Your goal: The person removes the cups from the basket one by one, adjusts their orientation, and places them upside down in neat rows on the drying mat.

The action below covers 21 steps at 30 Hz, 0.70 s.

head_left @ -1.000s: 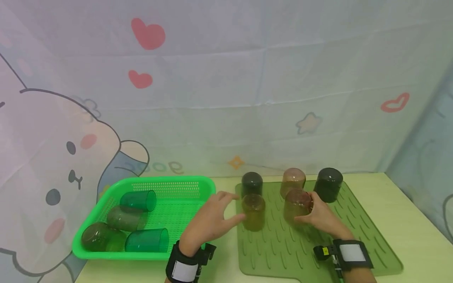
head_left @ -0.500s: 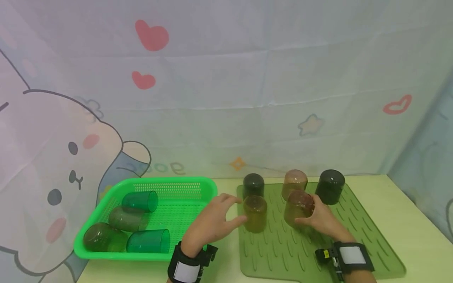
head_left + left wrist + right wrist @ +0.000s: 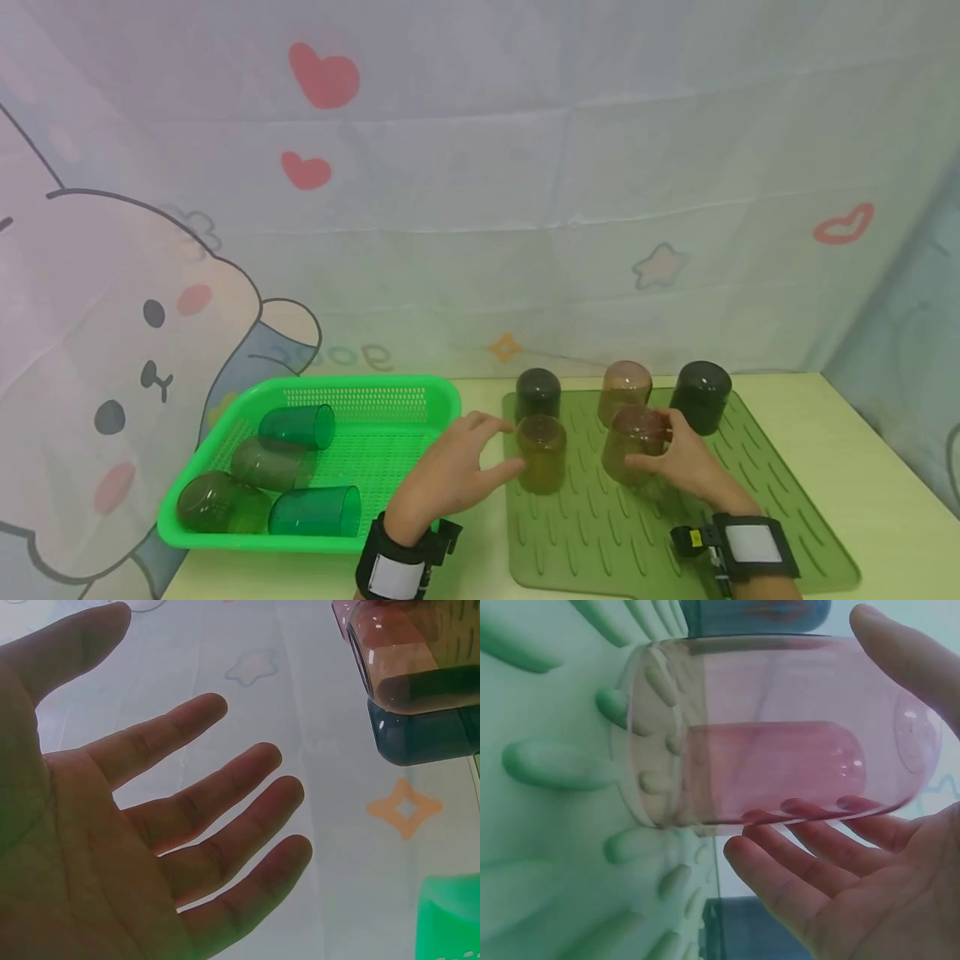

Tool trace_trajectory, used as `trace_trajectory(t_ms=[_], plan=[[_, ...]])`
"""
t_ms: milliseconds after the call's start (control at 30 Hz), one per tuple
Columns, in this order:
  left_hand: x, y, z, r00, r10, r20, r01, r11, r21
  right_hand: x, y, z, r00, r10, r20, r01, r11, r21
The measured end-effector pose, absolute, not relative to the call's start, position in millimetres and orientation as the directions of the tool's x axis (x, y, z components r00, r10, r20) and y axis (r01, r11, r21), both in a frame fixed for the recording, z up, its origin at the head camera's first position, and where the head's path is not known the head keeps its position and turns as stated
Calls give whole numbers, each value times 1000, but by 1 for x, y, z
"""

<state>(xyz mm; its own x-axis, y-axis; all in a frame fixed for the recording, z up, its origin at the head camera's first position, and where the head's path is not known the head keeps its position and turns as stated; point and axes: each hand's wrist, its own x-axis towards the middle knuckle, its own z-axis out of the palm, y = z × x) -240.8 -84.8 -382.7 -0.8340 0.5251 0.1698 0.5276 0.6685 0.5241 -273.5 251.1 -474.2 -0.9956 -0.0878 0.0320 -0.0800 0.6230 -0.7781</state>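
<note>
A clear pink cup (image 3: pixel 633 442) stands upside down on the green ridged mat (image 3: pixel 570 542). My right hand (image 3: pixel 686 462) is around its right side, thumb in front and fingers curved along the far side. In the right wrist view the cup (image 3: pixel 780 735) has its rim toward the mat, with fingertips (image 3: pixel 746 851) at its edge. My left hand (image 3: pixel 453 475) is held with spread fingers just left of an upside-down amber cup (image 3: pixel 542 458). The left wrist view shows nothing in its palm (image 3: pixel 82 847); whether it touches the amber cup is unclear.
Behind these stand a dark cup (image 3: pixel 537 393), another pink cup (image 3: pixel 625 387) and a larger dark cup (image 3: pixel 701 396), all upside down. At left, a green basket (image 3: pixel 375 546) holds several cups on their sides, including a teal cup (image 3: pixel 315 512). A printed cloth (image 3: pixel 465 208) hangs behind.
The whole view has shifted slightly as the head moved. Both hands and all cups keep nearly the same positions.
</note>
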Motion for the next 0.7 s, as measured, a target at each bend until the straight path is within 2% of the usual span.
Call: trace_trajectory(t_ms=[200, 433, 533, 700], plan=[[-236, -93, -380, -843, 516, 153, 515, 692, 506, -269, 255, -464, -996, -78, 50, -88, 640, -763], [-232, -113, -353, -831, 546, 104, 531, 725, 438, -261, 261, -449, -994, -90, 64, -109, 724, -681], [-240, -124, -341, -830, 554, 64, 530, 748, 399, -259, 264, -443, -994, -83, 69, -107, 735, -670], [-270, -147, -321, -841, 536, -75, 486, 808, 332, -254, 269, -435, -994, -67, 88, -108, 761, -640]])
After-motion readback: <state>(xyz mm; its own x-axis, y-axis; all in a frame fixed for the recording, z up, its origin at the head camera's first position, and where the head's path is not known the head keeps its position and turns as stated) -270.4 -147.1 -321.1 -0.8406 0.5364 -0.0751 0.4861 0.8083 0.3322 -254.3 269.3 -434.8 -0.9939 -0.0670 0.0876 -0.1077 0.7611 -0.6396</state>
